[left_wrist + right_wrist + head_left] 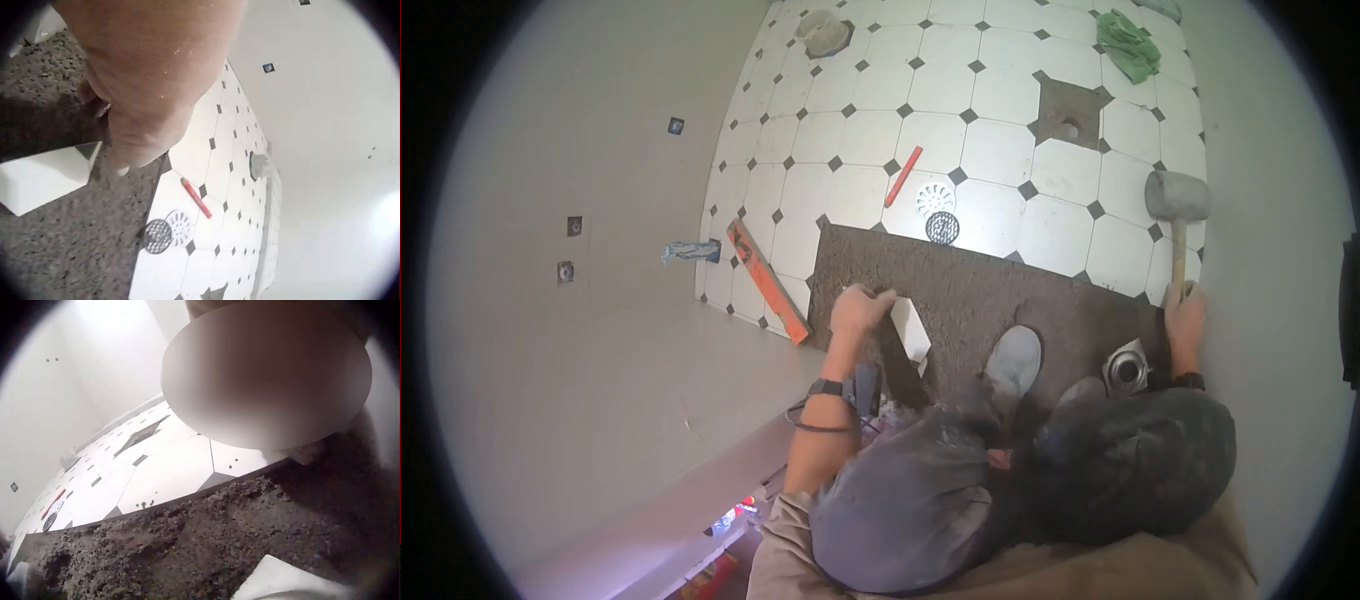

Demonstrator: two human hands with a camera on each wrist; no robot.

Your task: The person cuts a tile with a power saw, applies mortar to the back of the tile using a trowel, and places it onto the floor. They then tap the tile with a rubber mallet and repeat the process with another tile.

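Observation:
My left hand [860,312] is low over the brown mortar bed [960,275], its fingers bent beside a white tile piece [912,332]. In the left wrist view the same tile piece [50,175] lies close to the fingertips; the inner side of the fingers is hidden, and I cannot tell whether they pinch something small. At the right wall my right hand [1185,318] grips the wooden handle of a rubber mallet [1178,196]. The mallet's grey head is up over the laid tiles. A blurred patch covers most of the right wrist view.
White tiles with dark insets [800,140] cover the floor ahead. On them lie a red pencil [903,177], a white round grate [935,200], a dark round grate [942,228] and a green cloth [1128,45]. An orange level [768,282] is left; a metal drain piece [1126,369] sits near my shoes.

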